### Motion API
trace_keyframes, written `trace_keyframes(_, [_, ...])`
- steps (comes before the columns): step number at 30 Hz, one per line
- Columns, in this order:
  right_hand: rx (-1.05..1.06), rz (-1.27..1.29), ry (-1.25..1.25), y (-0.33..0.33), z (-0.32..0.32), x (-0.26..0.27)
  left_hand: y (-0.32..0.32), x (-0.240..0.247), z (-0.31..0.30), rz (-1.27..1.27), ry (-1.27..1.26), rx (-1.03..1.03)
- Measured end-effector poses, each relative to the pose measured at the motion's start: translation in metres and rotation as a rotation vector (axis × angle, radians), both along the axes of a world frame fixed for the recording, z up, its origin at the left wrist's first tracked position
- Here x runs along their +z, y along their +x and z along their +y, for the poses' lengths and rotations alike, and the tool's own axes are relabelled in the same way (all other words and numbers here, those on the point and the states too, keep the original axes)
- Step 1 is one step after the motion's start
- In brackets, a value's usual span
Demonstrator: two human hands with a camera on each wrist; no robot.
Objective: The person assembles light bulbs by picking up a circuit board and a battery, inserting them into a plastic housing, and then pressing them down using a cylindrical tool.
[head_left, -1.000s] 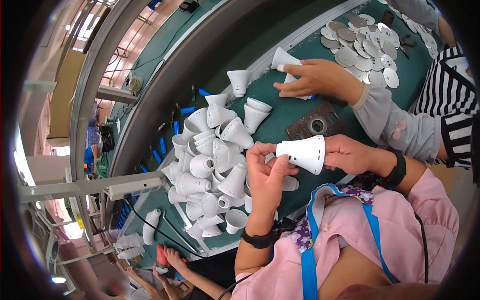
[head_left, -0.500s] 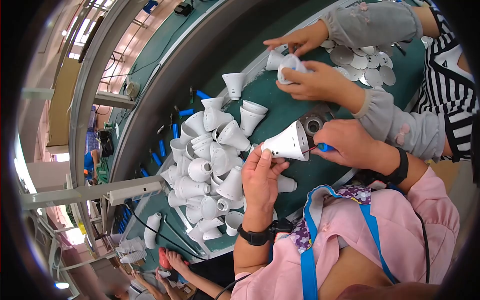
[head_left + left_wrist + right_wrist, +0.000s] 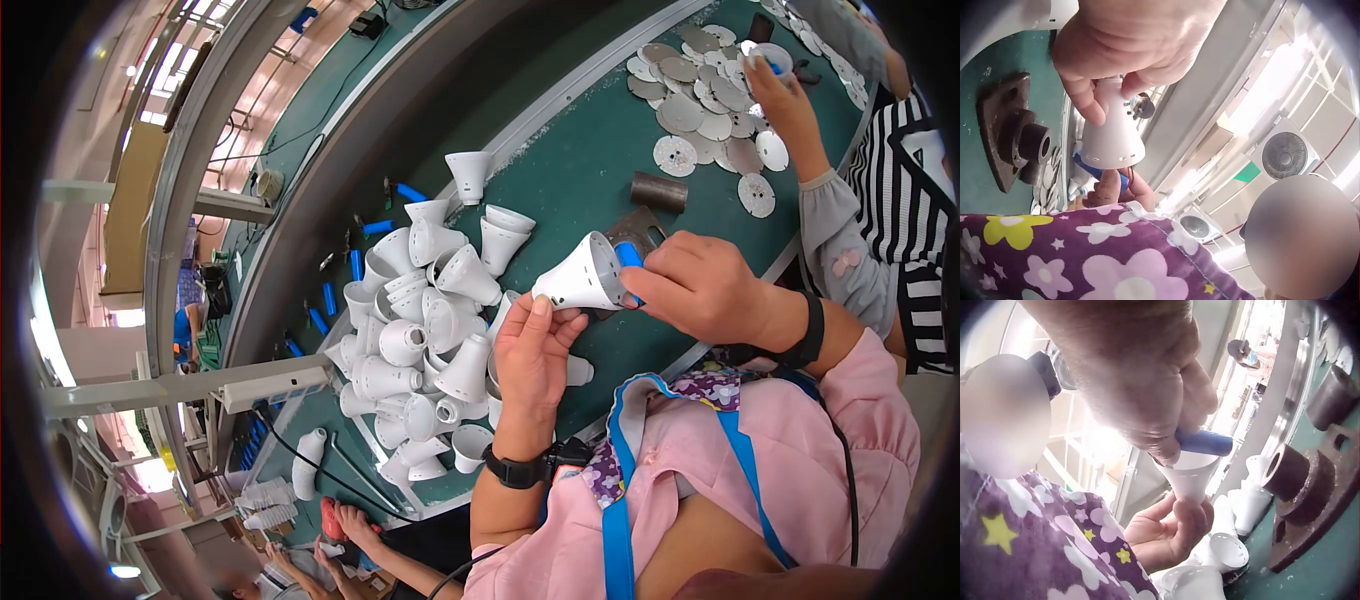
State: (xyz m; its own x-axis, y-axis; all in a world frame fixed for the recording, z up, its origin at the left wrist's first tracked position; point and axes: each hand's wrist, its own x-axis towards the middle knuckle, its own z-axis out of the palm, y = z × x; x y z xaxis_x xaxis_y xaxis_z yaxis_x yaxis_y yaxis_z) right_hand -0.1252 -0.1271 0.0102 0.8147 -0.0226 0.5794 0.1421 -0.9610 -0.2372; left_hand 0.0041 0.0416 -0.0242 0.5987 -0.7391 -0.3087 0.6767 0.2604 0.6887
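Observation:
My left hand [image 3: 535, 350] pinches the narrow neck of a white cone-shaped housing [image 3: 578, 276], whose wide mouth faces right. At that mouth my right hand [image 3: 705, 285] grips a blue cylinder [image 3: 628, 256] between thumb and fingers. In the left wrist view, thin red and black wires show below the rim of the housing [image 3: 1113, 134], by the blue piece. The right wrist view has the blue cylinder [image 3: 1207, 443] lying across the open mouth of the housing [image 3: 1189, 477]. How the wires join inside is hidden.
White housings [image 3: 465, 370] lie heaped left of my hands. A metal fixture [image 3: 640, 232] and a dark tube [image 3: 659, 192] are just beyond the right hand. Metal discs [image 3: 690, 110] spread at the upper right, beside another person's hand [image 3: 785, 110]. Blue cylinders [image 3: 329, 299] line the far side.
My right hand has brought the blue cylinder up to the housing's mouth. The neighbour's hands have moved away to the upper right, and the white pieces they handled have left their former place.

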Motion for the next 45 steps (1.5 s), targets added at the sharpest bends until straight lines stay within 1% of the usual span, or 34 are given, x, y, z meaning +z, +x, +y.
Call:
trace_keyframes(2, [0.056, -0.090, -0.050, 0.001, -0.002, 0.004, -0.003, 0.001, -0.002, 0.005, 0.006, -0.019])
trace_keyframes(3, [0.053, -0.089, -0.050, 0.004, -0.001, 0.005, -0.004, 0.002, -0.004, 0.009, 0.009, -0.039])
trace_keyframes(5, [0.061, -0.197, 0.008, 0.011, 0.001, 0.002, -0.003, 0.000, -0.007, 0.037, -0.019, -0.051])
trace_keyframes(6, [0.059, -0.197, 0.007, 0.013, -0.001, -0.003, -0.003, -0.002, -0.008, 0.066, -0.046, -0.059])
trace_keyframes(8, [0.077, -0.079, 0.304, 0.019, -0.010, -0.013, -0.005, -0.007, -0.011, 0.097, -0.075, -0.074])
trace_keyframes(9, [0.076, -0.080, 0.305, 0.021, -0.012, -0.011, -0.006, -0.009, -0.012, 0.128, -0.104, -0.088])
trace_keyframes(11, [0.015, 0.040, 0.336, 0.025, -0.017, -0.006, -0.005, -0.011, -0.019, 0.151, -0.089, -0.068])
trace_keyframes(13, [0.023, 0.081, 0.352, 0.027, -0.027, 0.001, -0.005, -0.011, -0.026, 0.173, -0.074, -0.054])
trace_keyframes(15, [0.083, 0.205, 0.242, 0.026, -0.037, 0.011, -0.006, -0.009, -0.034, 0.144, -0.066, -0.129])
trace_keyframes(16, [0.081, 0.200, 0.239, 0.026, -0.040, 0.013, -0.008, -0.006, -0.041, 0.155, -0.035, -0.179])
trace_keyframes(17, [0.075, 0.201, 0.238, 0.027, -0.043, 0.013, -0.009, -0.007, -0.045, 0.157, -0.037, -0.185])
trace_keyframes(19, [0.102, 0.262, 0.089, 0.027, -0.048, 0.012, -0.011, -0.008, -0.053, -0.238, 0.157, -0.309])
trace_keyframes(20, [0.098, 0.263, 0.089, 0.027, -0.048, 0.013, -0.011, -0.010, -0.054, -0.382, 0.202, -0.347])
trace_keyframes(21, [0.093, 0.296, 0.054, 0.027, -0.047, 0.014, -0.013, -0.013, -0.057, -0.380, 0.203, -0.347])
trace_keyframes(23, [0.094, 0.329, 0.019, 0.029, -0.046, 0.016, -0.016, -0.024, -0.063, -0.703, 0.256, -0.227])
trace_keyframes(24, [0.104, 0.370, -0.032, 0.029, -0.046, 0.016, -0.013, -0.029, -0.064, -0.936, 0.340, -0.209])
trace_keyframes(25, [0.114, 0.410, -0.084, 0.030, -0.045, 0.017, -0.013, -0.030, -0.062, -0.935, 0.343, -0.210])
trace_keyframes(26, [0.113, 0.410, -0.081, 0.032, -0.045, 0.017, -0.014, -0.030, -0.061, -0.925, 0.366, -0.199])
trace_keyframes(28, [0.148, 0.364, -0.090, 0.035, -0.044, 0.017, -0.015, -0.031, -0.061, -0.913, 0.388, -0.191])
trace_keyframes(29, [0.149, 0.366, -0.089, 0.037, -0.044, 0.016, -0.016, -0.033, -0.060, -0.886, 0.366, -0.180])
trace_keyframes(31, [0.216, 0.389, -0.138, 0.043, -0.044, 0.015, -0.016, -0.035, -0.059, -0.859, 0.343, -0.165])
trace_keyframes(32, [0.218, 0.391, -0.140, 0.045, -0.042, 0.016, -0.017, -0.035, -0.058, -0.954, 0.367, -0.148])
trace_keyframes(33, [0.205, 0.482, -0.190, 0.046, -0.039, 0.020, -0.017, -0.035, -0.056, -1.050, 0.391, -0.131])
trace_keyframes(34, [0.190, 0.573, -0.240, 0.048, -0.038, 0.023, -0.017, -0.036, -0.056, -1.050, 0.390, -0.131])
trace_keyframes(36, [0.210, 0.607, -0.234, 0.053, -0.037, 0.028, -0.017, -0.041, -0.056, -1.018, 0.378, -0.102])
trace_keyframes(40, [0.226, 0.689, -0.246, 0.056, -0.036, 0.034, -0.018, -0.052, -0.054, -0.940, 0.390, -0.117])
trace_keyframes(41, [0.226, 0.689, -0.248, 0.056, -0.037, 0.033, -0.017, -0.053, -0.054, -0.962, 0.378, -0.128])
trace_keyframes(43, [0.235, 0.589, -0.214, 0.055, -0.039, 0.029, -0.017, -0.054, -0.055, -0.986, 0.363, -0.136])
trace_keyframes(45, [0.229, 0.625, -0.244, 0.052, -0.038, 0.030, -0.020, -0.053, -0.056, -0.953, 0.390, -0.122])
